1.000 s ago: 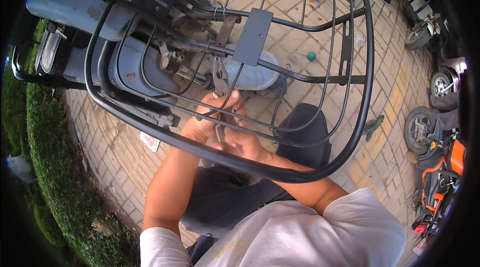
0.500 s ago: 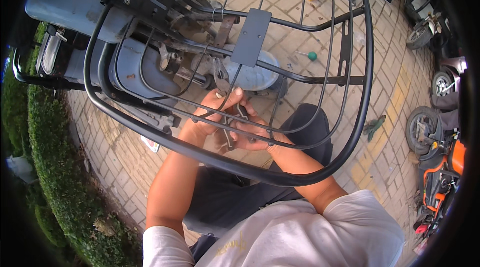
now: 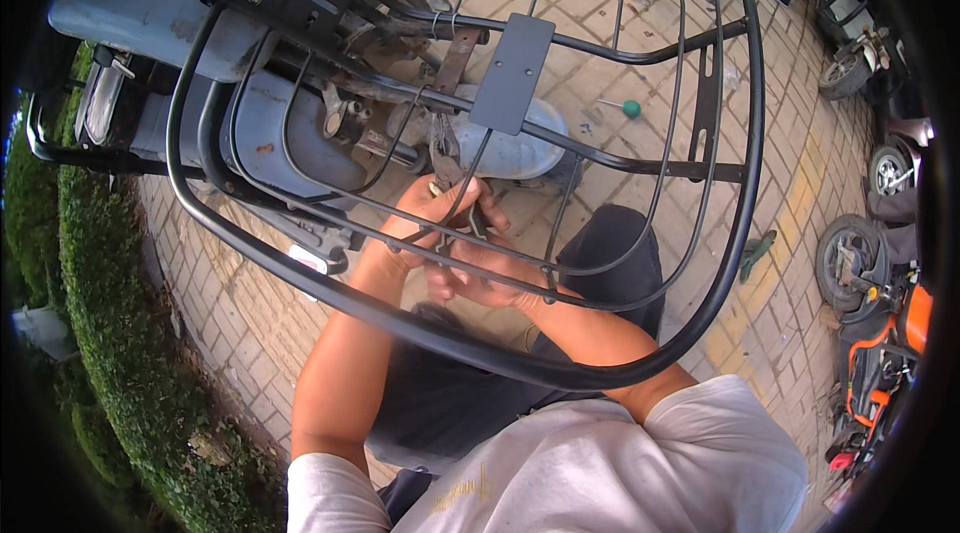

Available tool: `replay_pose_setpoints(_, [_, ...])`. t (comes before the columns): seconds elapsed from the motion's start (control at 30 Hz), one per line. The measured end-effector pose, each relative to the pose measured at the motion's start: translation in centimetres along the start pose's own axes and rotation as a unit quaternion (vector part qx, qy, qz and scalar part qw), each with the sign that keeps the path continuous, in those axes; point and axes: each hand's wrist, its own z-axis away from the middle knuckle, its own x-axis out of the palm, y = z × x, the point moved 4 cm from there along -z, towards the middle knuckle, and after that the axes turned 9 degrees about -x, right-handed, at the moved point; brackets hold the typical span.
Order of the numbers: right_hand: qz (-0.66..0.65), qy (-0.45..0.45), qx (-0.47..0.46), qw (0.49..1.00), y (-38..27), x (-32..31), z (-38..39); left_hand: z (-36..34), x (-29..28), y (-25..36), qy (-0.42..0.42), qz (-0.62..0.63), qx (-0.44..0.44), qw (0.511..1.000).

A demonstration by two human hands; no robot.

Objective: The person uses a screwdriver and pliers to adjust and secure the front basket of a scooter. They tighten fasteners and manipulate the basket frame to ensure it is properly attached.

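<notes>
- One pair of pliers (image 3: 445, 155), near frame centre, jaws toward 12 o'clock at the grey scooter's (image 3: 280, 133) metal parts.
- Left hand (image 3: 425, 223): closed around the pliers' handles.
- Right hand (image 3: 480, 278): at 5 o'clock of the left, touching it, fingers curled; what it grips cannot be told behind the wires.
- One black wire basket (image 3: 560, 373) encircles both hands.
- One green-handled screwdriver (image 3: 622, 108) lies on the paving at 2 o'clock.
- At 3 o'clock, apparently three parked motorcycles (image 3: 880, 333).
</notes>
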Motion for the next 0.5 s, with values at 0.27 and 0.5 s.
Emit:
replay_pose_setpoints(0.27, [0.389, 0.171, -0.088, 0.901, -3.6, -1.1, 0.4, -2.3, -1.3, -1.8, 0.036, -0.011, 0.085, 0.996])
replay_pose_setpoints(0.5, [0.685, 0.199, -0.218, 0.666, -8.9, -1.4, 0.2, -4.0, -0.9, -2.6, 0.159, -0.03, 0.153, 0.975])
